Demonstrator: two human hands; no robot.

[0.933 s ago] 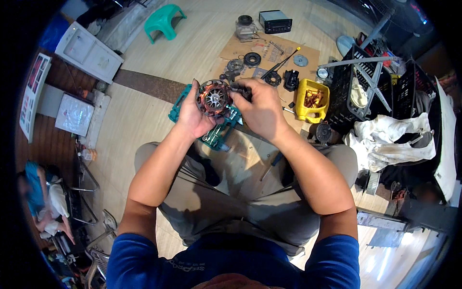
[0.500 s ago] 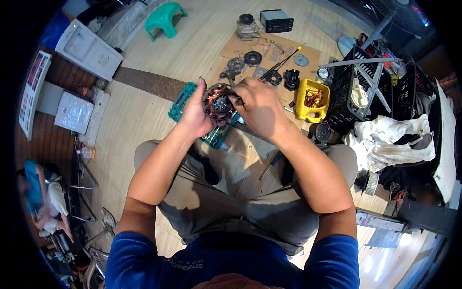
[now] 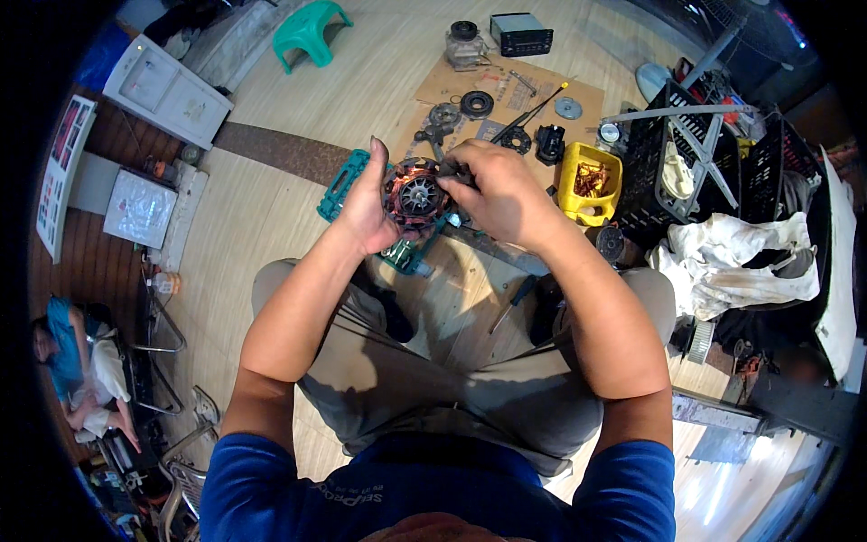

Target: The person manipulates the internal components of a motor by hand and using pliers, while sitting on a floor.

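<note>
My left hand [image 3: 368,203] cradles a round motor-like part [image 3: 417,195] with copper windings and a metal hub with radial fins, its thumb sticking up along the side. My right hand [image 3: 497,194] is closed at the part's upper right, fingers curled on a small dark piece [image 3: 452,170] against the rim; what exactly that piece is, I cannot make out. Below and behind both hands lies an open teal tool case [image 3: 343,181], partly hidden. A screwdriver [image 3: 519,296] lies on the floor between my legs.
Loose parts lie on cardboard [image 3: 573,90], near a car stereo [image 3: 521,41] and a green stool [image 3: 307,32]. At right are a yellow cut container [image 3: 582,206], black crates [image 3: 650,181] and white cloths [image 3: 722,262]. A person in teal [image 3: 68,348] reclines at lower left.
Both hands have shifted slightly right with the part. The part tilted half a second ago and now shows its finned face more squarely again.
</note>
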